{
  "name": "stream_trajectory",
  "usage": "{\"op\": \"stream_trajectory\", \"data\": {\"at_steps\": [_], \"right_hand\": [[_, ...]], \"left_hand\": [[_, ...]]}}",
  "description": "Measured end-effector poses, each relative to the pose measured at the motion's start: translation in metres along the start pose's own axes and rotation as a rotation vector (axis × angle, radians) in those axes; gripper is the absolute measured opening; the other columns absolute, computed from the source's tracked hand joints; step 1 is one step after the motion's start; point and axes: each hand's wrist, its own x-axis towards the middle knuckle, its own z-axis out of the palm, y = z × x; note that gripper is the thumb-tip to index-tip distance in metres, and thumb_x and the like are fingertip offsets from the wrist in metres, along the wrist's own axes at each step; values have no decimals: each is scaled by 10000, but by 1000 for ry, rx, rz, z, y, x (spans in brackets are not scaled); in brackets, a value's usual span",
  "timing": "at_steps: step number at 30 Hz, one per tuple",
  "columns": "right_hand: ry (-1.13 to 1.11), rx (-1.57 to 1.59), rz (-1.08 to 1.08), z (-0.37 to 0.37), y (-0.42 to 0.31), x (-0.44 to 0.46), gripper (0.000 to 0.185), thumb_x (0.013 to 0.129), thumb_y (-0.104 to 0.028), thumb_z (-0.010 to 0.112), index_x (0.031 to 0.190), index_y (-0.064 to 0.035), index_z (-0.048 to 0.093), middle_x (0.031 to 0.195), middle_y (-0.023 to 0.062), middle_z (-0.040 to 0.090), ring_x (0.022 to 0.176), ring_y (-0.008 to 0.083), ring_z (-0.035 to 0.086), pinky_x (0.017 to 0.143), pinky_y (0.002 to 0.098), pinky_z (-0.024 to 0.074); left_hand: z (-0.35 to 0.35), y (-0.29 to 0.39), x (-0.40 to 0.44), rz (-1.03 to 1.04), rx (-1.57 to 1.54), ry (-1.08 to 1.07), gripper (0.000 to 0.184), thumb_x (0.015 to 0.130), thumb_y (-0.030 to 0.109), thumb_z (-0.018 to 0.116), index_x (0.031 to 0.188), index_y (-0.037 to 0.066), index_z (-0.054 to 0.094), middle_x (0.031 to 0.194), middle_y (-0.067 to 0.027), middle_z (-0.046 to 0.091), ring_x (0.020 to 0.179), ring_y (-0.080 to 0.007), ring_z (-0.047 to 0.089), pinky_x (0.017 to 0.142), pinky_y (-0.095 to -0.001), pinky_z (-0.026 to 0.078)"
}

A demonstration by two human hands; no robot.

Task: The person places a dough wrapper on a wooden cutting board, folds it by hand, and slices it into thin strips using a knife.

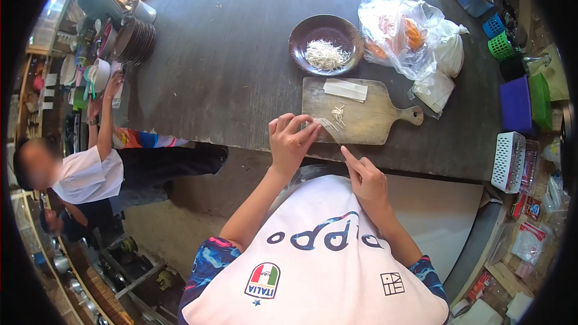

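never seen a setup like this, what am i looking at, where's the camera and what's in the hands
There is no machine: a person works with two bare hands. The single picture comes from a camera worn on their head, looking forward and down, so the white shirt is the wearer's own.

On the dark table lies a wooden board with pale slabs and small sticks. Beyond are a dark bowl of white shreds and a clear plastic bag.

The right hand holds a thin blade, apparently a knife. The left hand has its fingertips at pale strips; gripping or pressing, I can't tell.
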Motion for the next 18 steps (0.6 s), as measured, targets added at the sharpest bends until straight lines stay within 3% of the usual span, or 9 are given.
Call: {"op": "stream_trajectory", "data": {"at_steps": [18], "right_hand": [[34, -77, -61, 23, -10, 30, 524, 1036, -186, 719, 1523, -376, 675, 821, 77, 626, 667, 323, 710, 621, 474, 595]], "left_hand": [[-4, 4, 0, -21, 4, -32, 164, 856, 216, 884, 1019, 202, 869, 1149, 100, 762, 1102, -193, 625, 987, -393, 430]]}}
